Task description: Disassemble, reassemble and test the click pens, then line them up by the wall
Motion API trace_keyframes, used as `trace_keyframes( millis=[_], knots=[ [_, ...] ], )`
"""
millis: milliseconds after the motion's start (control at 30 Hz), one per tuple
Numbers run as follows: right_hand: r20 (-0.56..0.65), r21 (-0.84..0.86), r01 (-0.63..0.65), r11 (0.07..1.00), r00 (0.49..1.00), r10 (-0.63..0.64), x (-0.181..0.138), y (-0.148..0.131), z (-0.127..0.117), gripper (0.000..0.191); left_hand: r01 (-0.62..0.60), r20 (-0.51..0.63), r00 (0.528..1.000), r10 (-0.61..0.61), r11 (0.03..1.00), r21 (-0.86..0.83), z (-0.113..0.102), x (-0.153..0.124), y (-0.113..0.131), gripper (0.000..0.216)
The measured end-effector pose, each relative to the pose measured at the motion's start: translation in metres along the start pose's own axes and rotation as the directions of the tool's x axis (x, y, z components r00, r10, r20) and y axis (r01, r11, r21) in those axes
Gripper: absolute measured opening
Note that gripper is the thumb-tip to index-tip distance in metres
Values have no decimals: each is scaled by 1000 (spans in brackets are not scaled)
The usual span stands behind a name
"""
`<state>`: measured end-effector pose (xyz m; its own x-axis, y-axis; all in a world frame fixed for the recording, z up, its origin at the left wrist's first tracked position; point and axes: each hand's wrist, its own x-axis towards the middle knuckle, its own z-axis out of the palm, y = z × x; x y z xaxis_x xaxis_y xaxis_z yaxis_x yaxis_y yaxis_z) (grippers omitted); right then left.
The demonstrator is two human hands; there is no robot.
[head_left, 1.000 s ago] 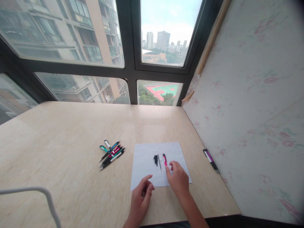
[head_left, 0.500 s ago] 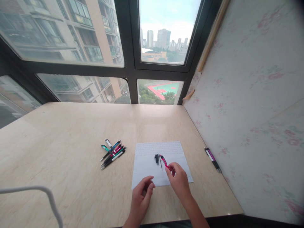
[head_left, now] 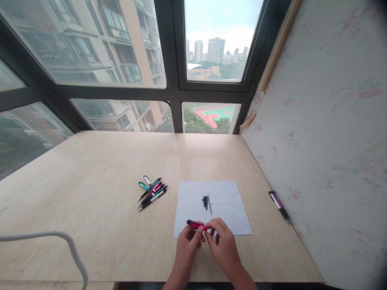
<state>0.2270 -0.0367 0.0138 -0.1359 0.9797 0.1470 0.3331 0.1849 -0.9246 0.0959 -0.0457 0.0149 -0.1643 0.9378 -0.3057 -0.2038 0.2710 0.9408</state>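
My left hand [head_left: 188, 245] and my right hand [head_left: 222, 243] meet over the near edge of a white sheet of paper [head_left: 225, 209]. Both pinch a pink pen barrel [head_left: 195, 224] held level between them, its black end pointing left. On the paper just beyond lie small black pen parts [head_left: 205, 201] and a thin refill [head_left: 209, 204].
A heap of several pens [head_left: 152, 192] lies on the beige table [head_left: 90, 193] left of the paper. Two more pens [head_left: 279, 206] rest by the flowered wall on the right. Big windows stand behind. A white curved bar [head_left: 60, 245] crosses the lower left.
My right hand picked the pink pen barrel off the paper and drew it toward me. My left hand rose and took hold of its other end. The view shifted slightly left.
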Motion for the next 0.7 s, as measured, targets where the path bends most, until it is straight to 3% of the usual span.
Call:
trace_keyframes(
  millis=[167,300,367,467,567,700],
  knots=[
    [-56,210,-185,960,978,201,-2,7,3,17,95,-52,992,-113,958,-269,1,3,1,36],
    [51,498,-361,789,920,389,-2,7,12,26,125,-38,987,-154,904,-408,3,3,1,36],
    [133,624,-423,657,886,445,-2,3,16,27,86,-50,993,-108,940,-332,2,2,3,34],
    [223,761,-468,449,839,497,-2,-6,19,25,-61,-71,996,58,997,-43,1,-2,7,28],
    [298,835,-482,267,802,518,-2,-11,20,27,-231,2,971,238,940,252,-1,-6,13,21],
    [345,866,-478,143,781,520,-1,-10,21,25,-362,87,928,362,825,434,1,-9,19,17]
  ],
)
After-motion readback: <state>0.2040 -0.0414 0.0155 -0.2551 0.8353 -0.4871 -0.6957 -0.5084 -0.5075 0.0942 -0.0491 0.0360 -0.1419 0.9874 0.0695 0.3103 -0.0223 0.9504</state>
